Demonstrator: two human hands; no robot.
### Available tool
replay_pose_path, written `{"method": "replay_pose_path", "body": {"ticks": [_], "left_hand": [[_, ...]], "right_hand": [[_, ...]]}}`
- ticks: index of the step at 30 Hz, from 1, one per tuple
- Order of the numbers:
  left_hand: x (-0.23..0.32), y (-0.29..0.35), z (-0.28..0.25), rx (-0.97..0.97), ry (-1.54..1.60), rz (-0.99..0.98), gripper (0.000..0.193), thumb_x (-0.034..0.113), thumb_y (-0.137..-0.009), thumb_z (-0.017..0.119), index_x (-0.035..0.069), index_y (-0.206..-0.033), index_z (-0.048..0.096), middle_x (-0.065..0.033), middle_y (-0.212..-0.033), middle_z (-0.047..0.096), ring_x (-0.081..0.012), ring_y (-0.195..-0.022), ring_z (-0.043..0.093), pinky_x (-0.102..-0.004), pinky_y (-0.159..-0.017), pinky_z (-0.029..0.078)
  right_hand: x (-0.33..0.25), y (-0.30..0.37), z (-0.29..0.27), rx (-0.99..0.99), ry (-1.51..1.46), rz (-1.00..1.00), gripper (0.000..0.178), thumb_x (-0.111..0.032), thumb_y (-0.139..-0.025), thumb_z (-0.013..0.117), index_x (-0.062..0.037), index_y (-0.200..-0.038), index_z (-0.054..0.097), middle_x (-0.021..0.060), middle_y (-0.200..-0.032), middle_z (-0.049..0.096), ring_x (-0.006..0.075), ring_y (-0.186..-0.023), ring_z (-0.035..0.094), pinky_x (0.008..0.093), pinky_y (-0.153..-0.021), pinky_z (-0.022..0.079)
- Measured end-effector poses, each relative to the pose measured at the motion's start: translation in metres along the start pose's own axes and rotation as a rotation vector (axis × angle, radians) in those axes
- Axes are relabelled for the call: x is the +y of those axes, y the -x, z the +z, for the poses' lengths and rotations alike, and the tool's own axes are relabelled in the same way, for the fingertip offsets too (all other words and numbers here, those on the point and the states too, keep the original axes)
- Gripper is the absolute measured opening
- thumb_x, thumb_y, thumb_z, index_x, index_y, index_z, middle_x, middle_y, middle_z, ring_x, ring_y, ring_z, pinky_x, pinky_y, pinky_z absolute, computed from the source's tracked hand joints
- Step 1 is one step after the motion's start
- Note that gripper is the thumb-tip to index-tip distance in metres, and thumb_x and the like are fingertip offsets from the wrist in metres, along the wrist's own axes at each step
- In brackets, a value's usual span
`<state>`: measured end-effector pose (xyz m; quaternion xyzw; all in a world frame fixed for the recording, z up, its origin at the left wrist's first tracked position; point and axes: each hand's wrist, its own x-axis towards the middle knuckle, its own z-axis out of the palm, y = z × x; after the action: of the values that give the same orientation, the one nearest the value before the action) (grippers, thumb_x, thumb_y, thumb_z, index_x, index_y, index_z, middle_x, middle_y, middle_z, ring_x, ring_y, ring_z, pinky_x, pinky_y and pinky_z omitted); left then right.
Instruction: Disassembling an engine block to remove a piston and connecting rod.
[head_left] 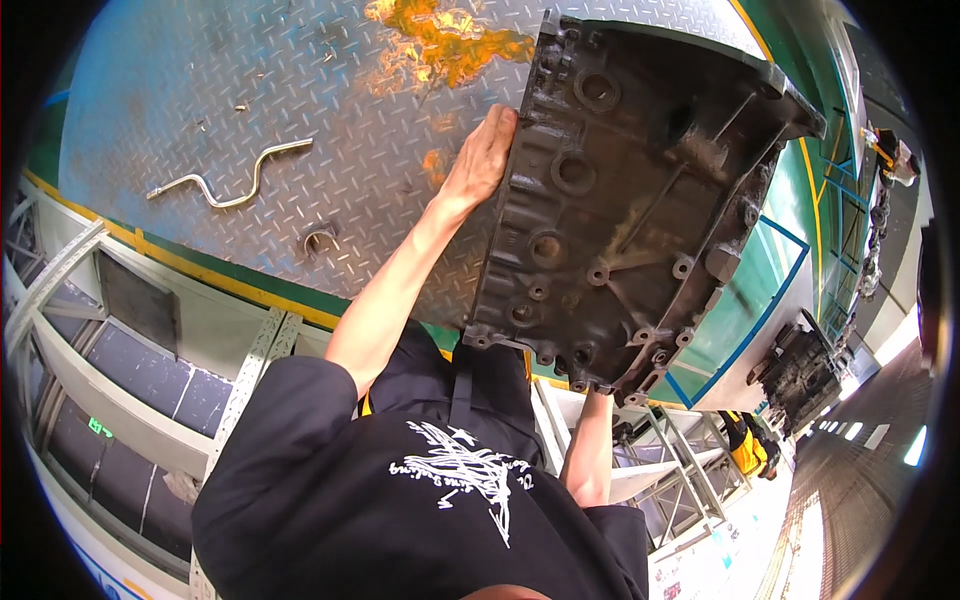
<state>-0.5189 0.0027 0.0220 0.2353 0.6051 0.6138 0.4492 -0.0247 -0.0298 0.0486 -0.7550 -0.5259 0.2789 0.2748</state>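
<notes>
Person in a black short-sleeved T-shirt with white print on the front, both arms forward at a dark engine block [640,200]. Block is at the right side of a tread-plate worktop [330,100], broad face with round bosses and holes toward the camera, its near end reaching past the worktop's near edge; can't tell how much of it rests on the plate. Left hand [485,160] lies along the block's left side, fingers extended and close together, fingertips touching the edge; can't tell if it grips or only presses. Right forearm [588,460] goes up behind the block's near end; the hand is hidden there, grip can't be told. Bent metal pipe [230,204] lies toward the worktop's left edge, well apart from the block. Small curved metal piece [330,236] sits near the near edge, between pipe and block. Orange-yellow residue [435,48] is smeared toward the far edge, beside the block's far left corner. Pale metal frame [125,375] stands below the near-left edge. Green floor with a blue line shows right of the block.
</notes>
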Motion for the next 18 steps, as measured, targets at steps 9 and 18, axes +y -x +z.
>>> {"method": "replay_pose_path", "body": {"ticks": [9,18], "left_hand": [[-0.017,0.006,-0.008,-0.073,-0.123,0.108,0.041,0.040,-0.107,0.035,0.005,-0.128,0.043,-0.0300,-0.097,0.064,-0.0496,-0.091,0.062,-0.0515,-0.079,0.046],[-0.030,-0.006,-0.002,-0.013,0.327,-0.168,0.036,0.033,-0.100,0.052,0.003,-0.120,0.051,-0.0051,-0.090,0.060,-0.0119,-0.081,0.050,-0.0298,-0.073,0.042]], "right_hand": [[0.000,0.000,-0.006,-0.021,-0.019,0.032,0.024,-0.022,-0.094,0.061,0.0003,-0.098,0.069,0.0054,-0.085,0.067,0.0165,-0.075,0.060,0.0312,-0.073,0.051],[0.007,0.007,-0.017,-0.023,-0.022,0.060,0.023,-0.021,-0.095,0.060,-0.0004,-0.097,0.070,0.0047,-0.083,0.067,0.0158,-0.073,0.060,0.0306,-0.071,0.050]]}}
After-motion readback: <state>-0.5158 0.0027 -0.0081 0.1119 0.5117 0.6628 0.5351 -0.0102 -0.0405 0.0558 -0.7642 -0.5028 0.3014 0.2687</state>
